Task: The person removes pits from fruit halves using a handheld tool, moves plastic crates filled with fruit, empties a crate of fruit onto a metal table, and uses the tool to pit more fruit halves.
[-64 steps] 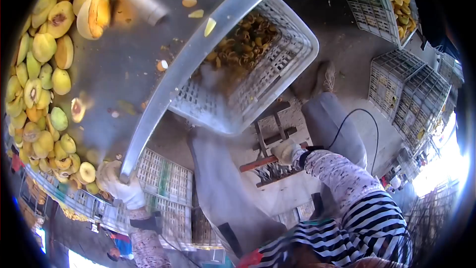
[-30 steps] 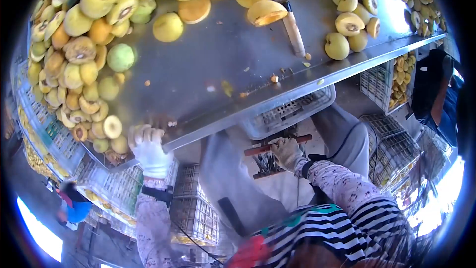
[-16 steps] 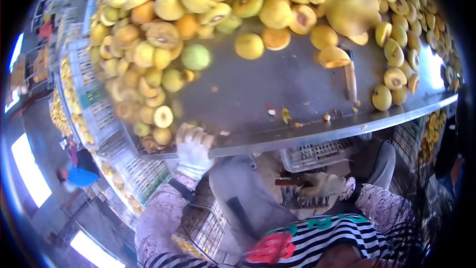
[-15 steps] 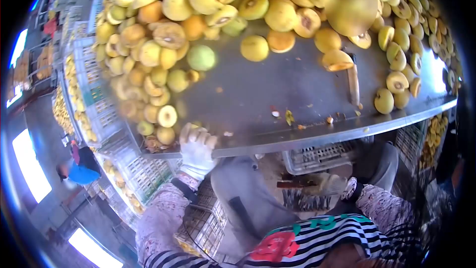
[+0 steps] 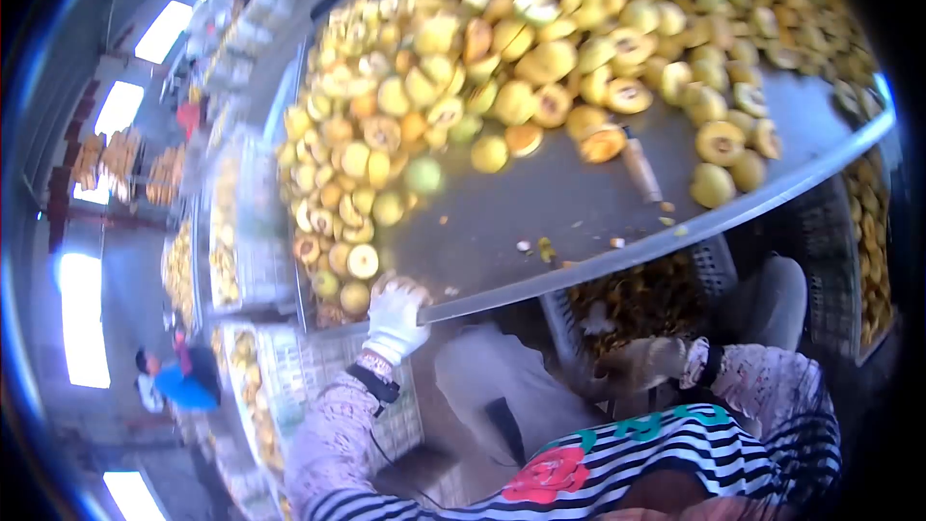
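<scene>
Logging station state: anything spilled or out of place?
Slightly: scraps lie loose on the metal tabletop near its front rim, not in the crate below. A tan-handled tool lies unheld, its far end by a fruit half.

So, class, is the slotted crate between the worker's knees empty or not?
Not empty: brownish scraps lie inside the slotted crate.

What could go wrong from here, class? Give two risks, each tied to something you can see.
The wooden-handled tool lies beside a halved fruit; if its dark end is sharp, reaching for that fruit could mean a cut. The rounded fruit near the table's front rim might roll off if knocked.
</scene>
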`<state>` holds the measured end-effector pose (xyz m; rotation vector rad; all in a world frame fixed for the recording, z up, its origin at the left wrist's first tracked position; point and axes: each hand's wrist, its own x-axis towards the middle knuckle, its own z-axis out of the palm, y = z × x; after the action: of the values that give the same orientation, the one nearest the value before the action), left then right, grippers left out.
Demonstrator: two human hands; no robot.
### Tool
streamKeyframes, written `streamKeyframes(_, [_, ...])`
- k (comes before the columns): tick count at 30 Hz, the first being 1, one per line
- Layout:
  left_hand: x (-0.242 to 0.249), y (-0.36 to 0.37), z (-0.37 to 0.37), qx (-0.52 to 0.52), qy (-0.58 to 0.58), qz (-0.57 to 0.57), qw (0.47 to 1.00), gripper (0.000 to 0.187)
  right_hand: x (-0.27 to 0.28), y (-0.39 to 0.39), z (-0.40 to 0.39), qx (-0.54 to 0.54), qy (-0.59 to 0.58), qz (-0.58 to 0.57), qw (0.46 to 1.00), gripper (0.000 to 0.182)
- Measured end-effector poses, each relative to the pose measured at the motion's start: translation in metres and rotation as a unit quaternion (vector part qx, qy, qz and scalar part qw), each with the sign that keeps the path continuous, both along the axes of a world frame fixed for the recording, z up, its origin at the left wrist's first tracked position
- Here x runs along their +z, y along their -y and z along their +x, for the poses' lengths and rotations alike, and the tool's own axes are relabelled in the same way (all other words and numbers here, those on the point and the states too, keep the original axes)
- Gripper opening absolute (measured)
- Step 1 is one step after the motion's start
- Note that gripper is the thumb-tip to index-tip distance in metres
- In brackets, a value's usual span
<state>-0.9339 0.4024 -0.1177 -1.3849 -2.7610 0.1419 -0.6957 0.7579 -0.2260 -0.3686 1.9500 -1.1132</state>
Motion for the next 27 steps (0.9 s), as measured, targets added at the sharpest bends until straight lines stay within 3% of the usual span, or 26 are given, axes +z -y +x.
streamKeyframes(1, [0.021, -0.016, 0.020, -0.002, -0.024, 0.007, 1.000, 0.009, 0.014, -0.007, 0.034, -0.025, -0.078, 0.002, 0.997, 0.052])
streamKeyframes(2, [0.038, -0.040, 0.041, -0.001, -0.031, 0.018, 0.999, 0.007, 0.032, -0.018, 0.066, -0.082, -0.079, 0.049, 0.992, 0.054])
streamKeyframes(3, [0.049, -0.045, 0.070, 0.000, -0.040, 0.030, 0.999, 0.006, 0.121, -0.031, 0.097, -0.167, -0.023, 0.012, 0.986, 0.054])
streamKeyframes(6, [0.109, -0.088, 0.125, 0.008, -0.044, 0.027, 0.999, 0.004, 0.201, -0.042, 0.196, -0.366, -0.110, 0.097, 0.919, 0.044])
streamKeyframes(8, [0.133, -0.103, 0.159, 0.059, 0.013, -0.008, 0.998, 0.010, 0.273, -0.063, 0.249, -0.427, -0.159, 0.030, 0.890, 0.040])
streamKeyframes(10, [0.127, -0.100, 0.156, 0.079, -0.015, -0.031, 0.996, 0.019, 0.322, -0.085, 0.267, -0.448, -0.298, 0.036, 0.842, 0.029])
streamKeyframes(11, [0.127, -0.100, 0.157, 0.094, -0.024, -0.058, 0.994, 0.028, 0.345, -0.098, 0.275, -0.475, -0.338, 0.016, 0.812, 0.026])
streamKeyframes(12, [0.135, -0.103, 0.165, 0.106, -0.010, -0.054, 0.993, 0.021, 0.359, -0.113, 0.280, -0.490, -0.373, 0.010, 0.787, 0.023])
streamKeyframes(13, [0.134, -0.101, 0.163, 0.106, -0.012, -0.055, 0.993, 0.020, 0.367, -0.125, 0.280, -0.536, -0.345, -0.137, 0.758, 0.018])
streamKeyframes(15, [0.136, -0.101, 0.168, 0.113, -0.019, -0.052, 0.992, 0.018, 0.390, -0.151, 0.280, -0.541, -0.295, -0.213, 0.758, 0.015])
streamKeyframes(16, [0.133, -0.101, 0.163, 0.109, -0.019, -0.046, 0.993, 0.017, 0.396, -0.165, 0.278, -0.551, -0.293, -0.194, 0.757, 0.017])
streamKeyframes(18, [0.136, -0.096, 0.158, 0.082, -0.013, -0.024, 0.996, 0.017, 0.412, -0.171, 0.274, -0.641, -0.324, -0.075, 0.692, 0.017])
streamKeyframes(20, [0.143, -0.096, 0.167, 0.072, -0.009, -0.018, 0.997, 0.017, 0.413, -0.192, 0.280, -0.630, -0.363, -0.117, 0.677, 0.019])
streamKeyframes(22, [0.133, -0.095, 0.163, 0.088, -0.036, -0.011, 0.995, 0.017, 0.433, -0.198, 0.291, -0.608, -0.411, -0.144, 0.664, 0.035])
streamKeyframes(25, [0.128, -0.094, 0.160, 0.056, -0.047, 0.009, 0.997, 0.016, 0.493, -0.145, 0.318, -0.588, -0.456, -0.113, 0.658, 0.032])
streamKeyframes(26, [0.130, -0.093, 0.158, 0.048, -0.046, 0.012, 0.998, 0.015, 0.510, -0.123, 0.323, -0.579, -0.460, -0.126, 0.661, 0.031])
streamKeyframes(27, [0.124, -0.091, 0.157, 0.037, -0.057, 0.036, 0.997, 0.014, 0.517, -0.106, 0.329, -0.516, -0.450, -0.146, 0.714, 0.035])
